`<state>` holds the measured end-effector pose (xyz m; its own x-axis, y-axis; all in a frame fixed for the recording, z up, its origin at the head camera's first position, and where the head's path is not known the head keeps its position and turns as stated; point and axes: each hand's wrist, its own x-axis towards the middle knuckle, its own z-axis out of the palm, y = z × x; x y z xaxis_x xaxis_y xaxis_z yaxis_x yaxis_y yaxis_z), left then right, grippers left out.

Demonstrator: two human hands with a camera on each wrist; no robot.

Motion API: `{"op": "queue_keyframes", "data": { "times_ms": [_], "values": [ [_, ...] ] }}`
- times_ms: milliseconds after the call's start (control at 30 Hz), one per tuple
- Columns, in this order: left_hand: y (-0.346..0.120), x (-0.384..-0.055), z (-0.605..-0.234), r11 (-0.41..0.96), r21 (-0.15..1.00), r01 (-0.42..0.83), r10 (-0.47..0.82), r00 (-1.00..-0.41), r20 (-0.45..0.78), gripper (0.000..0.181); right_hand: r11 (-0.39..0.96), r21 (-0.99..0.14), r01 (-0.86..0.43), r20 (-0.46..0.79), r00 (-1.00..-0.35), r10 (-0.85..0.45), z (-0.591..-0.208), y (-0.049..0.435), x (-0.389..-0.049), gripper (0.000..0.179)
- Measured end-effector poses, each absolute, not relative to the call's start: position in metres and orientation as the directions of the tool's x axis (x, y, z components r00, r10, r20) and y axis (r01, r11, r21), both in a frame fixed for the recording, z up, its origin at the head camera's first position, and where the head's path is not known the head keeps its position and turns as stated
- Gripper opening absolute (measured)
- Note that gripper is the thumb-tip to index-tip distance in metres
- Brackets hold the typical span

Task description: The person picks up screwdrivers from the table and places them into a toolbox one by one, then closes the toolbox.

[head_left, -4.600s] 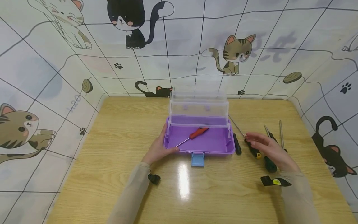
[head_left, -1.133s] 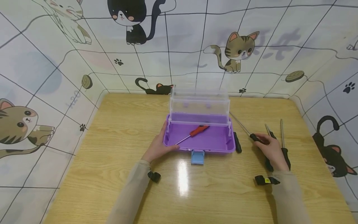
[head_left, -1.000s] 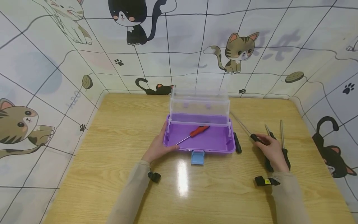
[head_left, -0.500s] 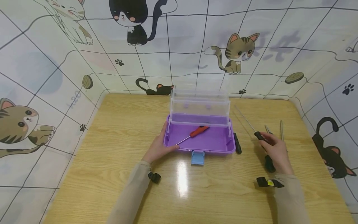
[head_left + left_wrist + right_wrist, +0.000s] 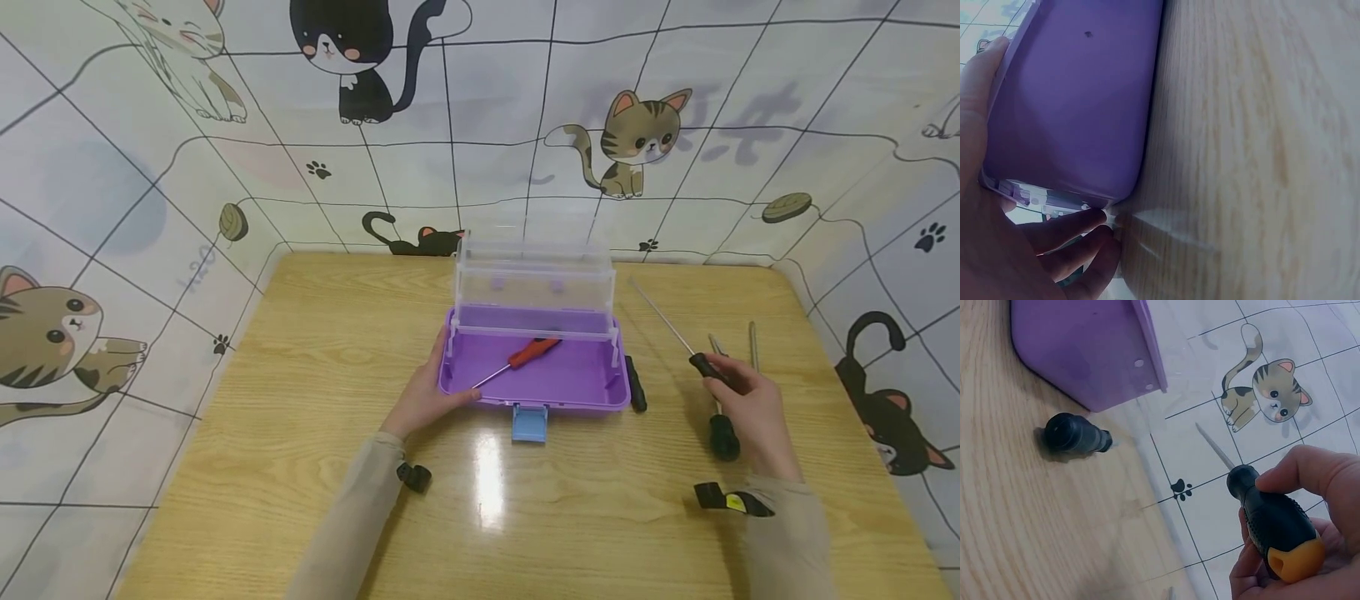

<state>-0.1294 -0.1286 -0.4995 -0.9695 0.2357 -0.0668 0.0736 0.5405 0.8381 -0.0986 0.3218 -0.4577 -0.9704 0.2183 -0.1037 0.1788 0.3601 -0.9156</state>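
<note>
My right hand [image 5: 753,412] grips a long screwdriver [image 5: 703,367] by its black handle, with the thin shaft angled away toward the back left. In the right wrist view, the handle's orange end [image 5: 1300,561] shows beside the palm, and the thumb lies along the black part. My left hand [image 5: 423,400] holds the left end of a purple toolbox [image 5: 592,407], thumb on the front rim and fingers round the side. Its clear lid [image 5: 534,287] stands raised, and a red-handled screwdriver [image 5: 532,353] lies inside. A blue latch [image 5: 529,423] hangs at the front.
A black-handled screwdriver [image 5: 636,385] lies close to the toolbox's right side. Near my right hand lie a dark green-handled screwdriver [image 5: 723,437] and another metal shaft [image 5: 753,346], its handle hidden. A cat-patterned wall covering [image 5: 495,175] encloses the wooden table [image 5: 345,333].
My right hand was loose over the screwdriver, then took its handle. It has since raised the screwdriver and shifted slightly right and toward me. The left hand stays on the toolbox.
</note>
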Motion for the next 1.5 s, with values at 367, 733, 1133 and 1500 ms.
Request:
{"op": "queue_keyframes", "data": {
  "times_ms": [367,733,1133,1500],
  "values": [
    [-0.129,-0.128,-0.501,0.551,0.833,0.046,0.213,-0.973,-0.087,0.12,0.291,-0.943,0.159,-0.074,-0.956,0.283,-0.447,0.318,-0.101,0.032],
    [-0.128,-0.129,-0.502,0.562,0.825,0.059,0.218,-0.973,-0.079,0.119,0.067,-0.998,0.023,-0.002,-0.955,0.295,-0.436,0.303,-0.099,0.034],
    [-0.126,-0.126,-0.499,0.595,0.801,0.072,0.199,-0.978,-0.06,0.118,0.06,-0.997,-0.038,0.054,-0.954,0.296,-0.431,0.294,-0.096,0.033],
    [-0.126,-0.124,-0.498,0.606,0.792,0.081,0.204,-0.977,-0.057,0.117,0.147,-0.987,-0.064,0.103,-0.957,0.271,-0.434,0.291,-0.097,0.034]
  ]
}}
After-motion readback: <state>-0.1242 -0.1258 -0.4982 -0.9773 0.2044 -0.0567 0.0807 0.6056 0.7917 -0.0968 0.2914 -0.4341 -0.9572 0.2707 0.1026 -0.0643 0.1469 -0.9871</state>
